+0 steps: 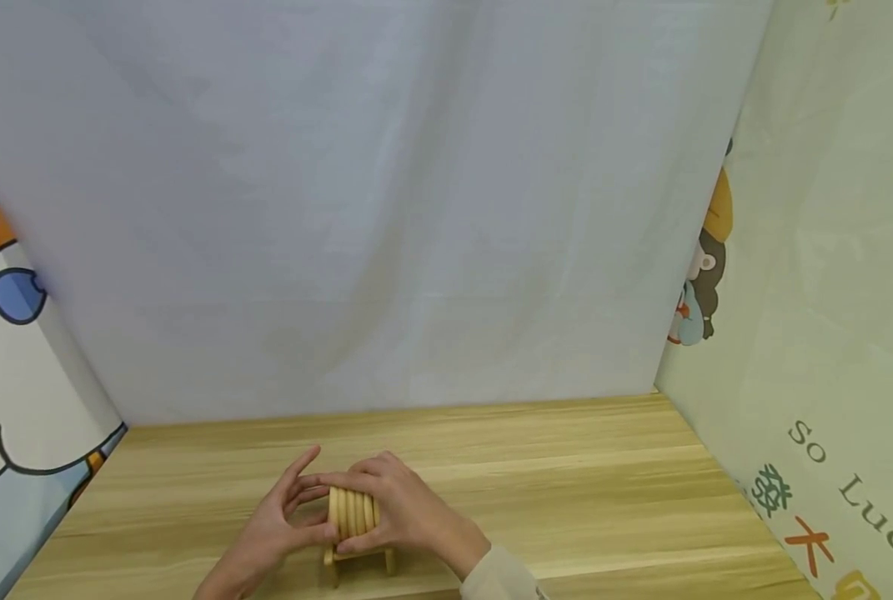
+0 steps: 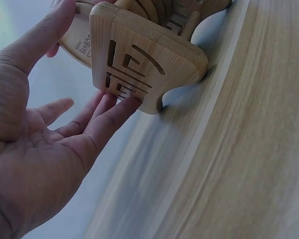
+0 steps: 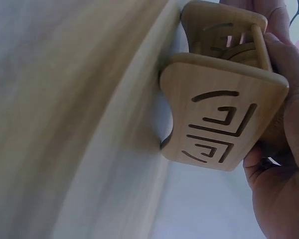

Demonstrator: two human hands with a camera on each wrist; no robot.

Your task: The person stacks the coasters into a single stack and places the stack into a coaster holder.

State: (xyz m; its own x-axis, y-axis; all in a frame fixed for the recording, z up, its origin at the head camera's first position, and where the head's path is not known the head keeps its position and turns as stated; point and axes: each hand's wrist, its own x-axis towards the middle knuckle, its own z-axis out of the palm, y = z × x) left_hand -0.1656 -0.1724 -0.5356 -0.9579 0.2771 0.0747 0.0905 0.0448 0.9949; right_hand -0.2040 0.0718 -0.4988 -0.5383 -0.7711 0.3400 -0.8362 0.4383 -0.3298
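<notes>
A bamboo coaster rack (image 1: 362, 564) stands near the front of the table, with a row of round bamboo coasters (image 1: 352, 510) on edge in it. My right hand (image 1: 416, 508) holds the row from the right, thumb on the near side and fingers over the far side. At the left end is my left hand (image 1: 273, 521), its thumb at the end coaster. In the left wrist view, straight fingers touch the rack's slotted end panel (image 2: 139, 59); the end coaster (image 2: 77, 40) shows printed lettering. The right wrist view shows the other end panel (image 3: 219, 114).
The rack stands on a wood-grain table (image 1: 551, 475). A pale grey cloth (image 1: 386, 208) hangs behind it. Printed side panels border the table, the left one (image 1: 33, 375) with cartoon shapes and the right one (image 1: 814, 333) with lettering.
</notes>
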